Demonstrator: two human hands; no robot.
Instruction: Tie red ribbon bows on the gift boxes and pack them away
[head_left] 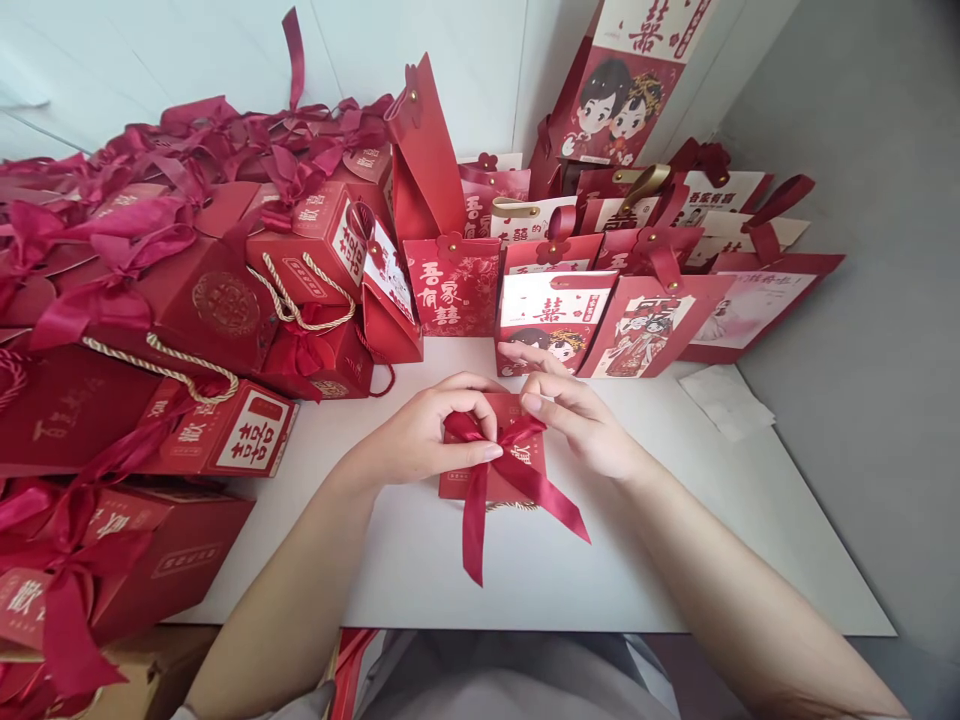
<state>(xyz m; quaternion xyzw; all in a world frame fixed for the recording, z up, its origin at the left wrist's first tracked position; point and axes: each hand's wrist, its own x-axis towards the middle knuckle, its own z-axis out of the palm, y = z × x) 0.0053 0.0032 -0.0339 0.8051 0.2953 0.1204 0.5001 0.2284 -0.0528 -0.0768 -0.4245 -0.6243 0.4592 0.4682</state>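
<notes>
A small red gift box [457, 488] with gold-white lettering sits on the table in front of me. A dark red satin ribbon bow [517, 470] lies across its top, its two tails hanging toward me. My left hand [431, 430] pinches the bow's left loop and knot between thumb and bent fingers. My right hand [581, 415] is at the box's right side, fingers apart and loosely curled, fingertips beside the bow's right loop. Whether they touch the loop I cannot tell. A twisted gold cord [514, 506] shows at the box's near edge.
Red boxes with ribbon bows [202, 300] are piled along the left. Several decorated red gift bags [551, 320] stand behind my hands. A folded white paper [726, 402] lies on the white table [712, 510] at the right, near a grey wall [862, 250].
</notes>
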